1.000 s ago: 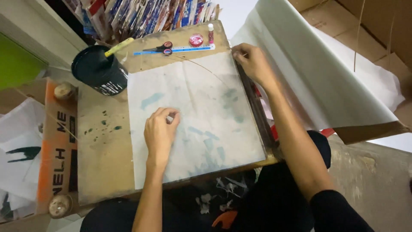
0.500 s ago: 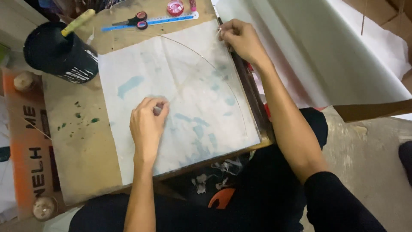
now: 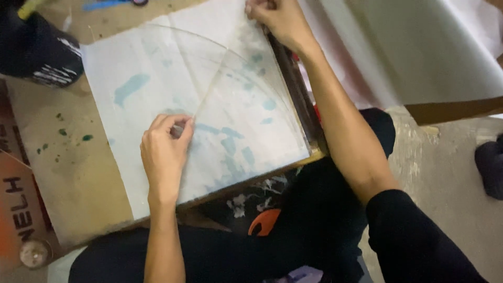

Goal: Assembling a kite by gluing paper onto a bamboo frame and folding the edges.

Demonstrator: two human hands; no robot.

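While the white sheet [image 3: 157, 78], stained with blue-green patches, lies flat on the wooden board [image 3: 78, 173] across your lap, your left hand [image 3: 165, 157] rests on it near the sheet's centre. The fingers [image 3: 181, 126] are curled closed, pinching a small object; what it is cannot be told. A thin straight line [image 3: 212, 86] runs from those fingertips toward 1 o'clock and meets a thin curved arc [image 3: 262, 73] that sweeps across the sheet. Your right hand [image 3: 280, 21] sits at the sheet's 1 o'clock corner, fingers bent and pressed down on the edge beside the dark strip [image 3: 296, 89] along the board's 3 o'clock side. A black container [image 3: 36, 50] stands at 10 o'clock, just off the sheet. Green spots [image 3: 63, 133] mark the board at 9 o'clock.
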